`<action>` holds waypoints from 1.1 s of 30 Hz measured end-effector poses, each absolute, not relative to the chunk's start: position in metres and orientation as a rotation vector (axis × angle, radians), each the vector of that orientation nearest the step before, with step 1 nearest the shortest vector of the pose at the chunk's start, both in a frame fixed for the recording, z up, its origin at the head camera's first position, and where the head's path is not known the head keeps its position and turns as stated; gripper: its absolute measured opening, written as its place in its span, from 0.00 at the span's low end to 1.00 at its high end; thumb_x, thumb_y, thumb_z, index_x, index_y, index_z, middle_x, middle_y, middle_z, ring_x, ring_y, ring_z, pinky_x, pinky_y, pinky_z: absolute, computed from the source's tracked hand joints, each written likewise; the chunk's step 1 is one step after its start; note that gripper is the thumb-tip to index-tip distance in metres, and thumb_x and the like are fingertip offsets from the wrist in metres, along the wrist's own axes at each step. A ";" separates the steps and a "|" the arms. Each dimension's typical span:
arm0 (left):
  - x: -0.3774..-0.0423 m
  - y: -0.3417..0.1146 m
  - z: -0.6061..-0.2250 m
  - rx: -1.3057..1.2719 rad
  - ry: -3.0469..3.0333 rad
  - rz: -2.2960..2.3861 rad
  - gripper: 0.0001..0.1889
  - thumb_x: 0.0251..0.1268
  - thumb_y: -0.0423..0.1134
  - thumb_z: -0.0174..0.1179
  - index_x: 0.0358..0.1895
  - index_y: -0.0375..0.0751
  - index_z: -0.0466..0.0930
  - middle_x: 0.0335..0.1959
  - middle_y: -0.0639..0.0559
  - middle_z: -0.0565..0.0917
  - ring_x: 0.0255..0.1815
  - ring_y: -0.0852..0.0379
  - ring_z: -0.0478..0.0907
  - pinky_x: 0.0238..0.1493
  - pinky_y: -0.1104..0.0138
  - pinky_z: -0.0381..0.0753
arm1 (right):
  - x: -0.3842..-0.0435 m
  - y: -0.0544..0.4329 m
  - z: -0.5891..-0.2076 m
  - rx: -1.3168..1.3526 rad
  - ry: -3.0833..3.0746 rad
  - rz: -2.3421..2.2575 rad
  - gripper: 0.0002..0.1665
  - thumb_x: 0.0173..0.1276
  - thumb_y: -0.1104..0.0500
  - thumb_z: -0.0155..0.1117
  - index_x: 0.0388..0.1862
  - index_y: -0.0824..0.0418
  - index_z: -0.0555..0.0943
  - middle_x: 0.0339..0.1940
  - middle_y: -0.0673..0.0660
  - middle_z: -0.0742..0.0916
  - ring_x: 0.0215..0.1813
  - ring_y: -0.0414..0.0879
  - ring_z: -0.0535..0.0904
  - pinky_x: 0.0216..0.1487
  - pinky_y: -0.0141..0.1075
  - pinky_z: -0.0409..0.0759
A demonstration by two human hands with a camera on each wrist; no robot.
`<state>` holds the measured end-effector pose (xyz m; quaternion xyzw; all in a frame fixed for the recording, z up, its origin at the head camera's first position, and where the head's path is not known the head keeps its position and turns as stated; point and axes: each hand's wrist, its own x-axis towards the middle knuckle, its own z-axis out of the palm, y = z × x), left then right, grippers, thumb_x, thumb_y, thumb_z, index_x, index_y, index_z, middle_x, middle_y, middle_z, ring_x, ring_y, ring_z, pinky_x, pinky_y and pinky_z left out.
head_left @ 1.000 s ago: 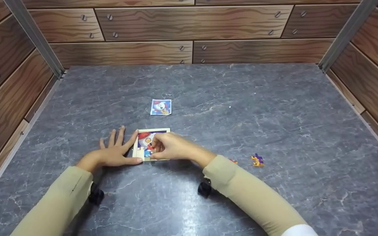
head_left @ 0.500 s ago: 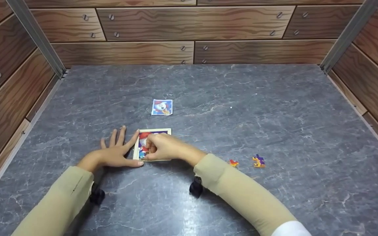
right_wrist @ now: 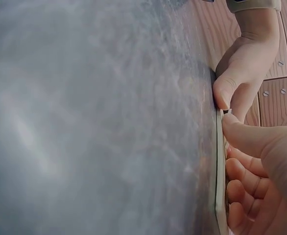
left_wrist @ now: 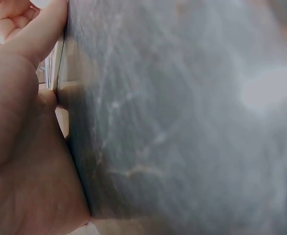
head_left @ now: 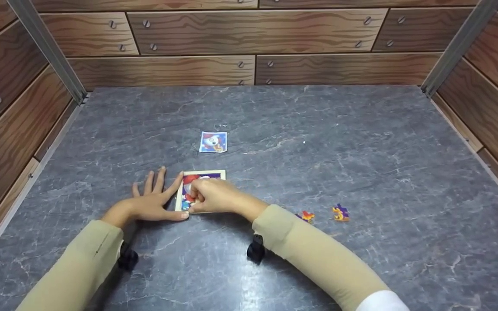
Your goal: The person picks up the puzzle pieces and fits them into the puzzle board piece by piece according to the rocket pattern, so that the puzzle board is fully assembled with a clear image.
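In the head view, a small jigsaw puzzle in a cream frame [head_left: 179, 196] lies on the table, showing red, white, blue and purple parts. My left hand [head_left: 151, 206] rests at its left side, fingers straight and spread, with the thumb along the lower left corner. Over the puzzle, my right hand [head_left: 221, 196] has curled fingers pinching a puzzle piece [head_left: 186, 204] at the lower left; the hand covers most of the picture. In the right wrist view, the right thumb [right_wrist: 244, 134] meets the frame's edge near the left thumb [right_wrist: 225, 90].
Behind the frame lies a small picture card [head_left: 213, 142]. To the right sit loose jigsaw pieces, a red-orange one [head_left: 306, 216] partly by the right sleeve and a purple-orange one [head_left: 341, 213]. Wood-patterned walls [head_left: 249, 32] enclose the grey marbled table [head_left: 361, 164].
My right hand has shifted slightly left with the piece, and the bare cream patch at the frame's lower left is now covered. My left hand keeps its place.
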<state>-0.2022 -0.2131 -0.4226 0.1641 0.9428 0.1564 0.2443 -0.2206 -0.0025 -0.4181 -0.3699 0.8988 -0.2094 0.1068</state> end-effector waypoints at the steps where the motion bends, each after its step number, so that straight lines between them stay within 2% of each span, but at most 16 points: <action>1: -0.202 -0.213 -0.423 0.447 2.574 0.429 0.57 0.50 0.74 0.51 0.74 0.56 0.27 0.69 0.34 0.18 0.66 0.32 0.14 0.53 0.31 0.19 | -0.220 -0.003 -0.418 -1.089 2.647 -0.614 0.18 0.54 0.47 0.72 0.36 0.56 0.78 0.23 0.44 0.79 0.27 0.37 0.74 0.28 0.29 0.71; 23: -0.202 -0.214 -0.424 0.447 2.577 0.421 0.57 0.50 0.75 0.51 0.74 0.56 0.27 0.69 0.33 0.19 0.66 0.32 0.14 0.52 0.30 0.20 | -0.219 -0.009 -0.418 -1.047 2.725 -0.577 0.13 0.56 0.50 0.69 0.29 0.55 0.76 0.23 0.45 0.78 0.27 0.40 0.74 0.27 0.32 0.71; 33: -0.201 -0.214 -0.424 0.449 2.573 0.421 0.55 0.52 0.75 0.48 0.74 0.56 0.26 0.69 0.33 0.18 0.66 0.32 0.14 0.52 0.31 0.19 | -0.221 -0.003 -0.417 -1.085 2.676 -0.719 0.12 0.57 0.53 0.69 0.33 0.59 0.77 0.23 0.46 0.79 0.26 0.39 0.72 0.28 0.29 0.70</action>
